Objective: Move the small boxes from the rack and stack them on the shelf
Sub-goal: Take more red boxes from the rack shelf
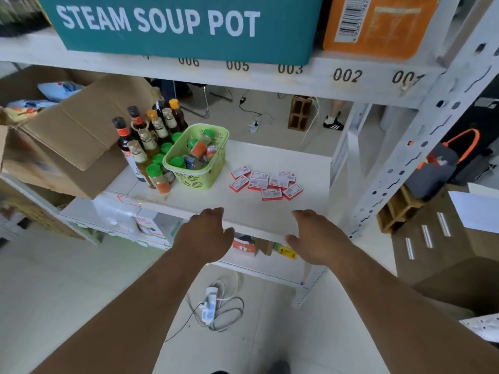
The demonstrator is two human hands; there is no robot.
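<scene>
Small boxes, red and white, lying loose in a scatter on the white shelf board, right of the green basket and well apart from both hands.

Nearest, left hand hovering over the board's front edge, palm down, fingers loosely spread, holding nothing. Right hand reaching alongside it, also palm down, relaxed and empty.

Reaching farther in toward the boxes, right of the basket, probably being the step in hand. Gathering a few at once, squaring their edges between both palms before lifting, likely keeping them from sliding apart. Keeping clear of the basket and the bottles left of it, since a nudge could topple those.
</scene>
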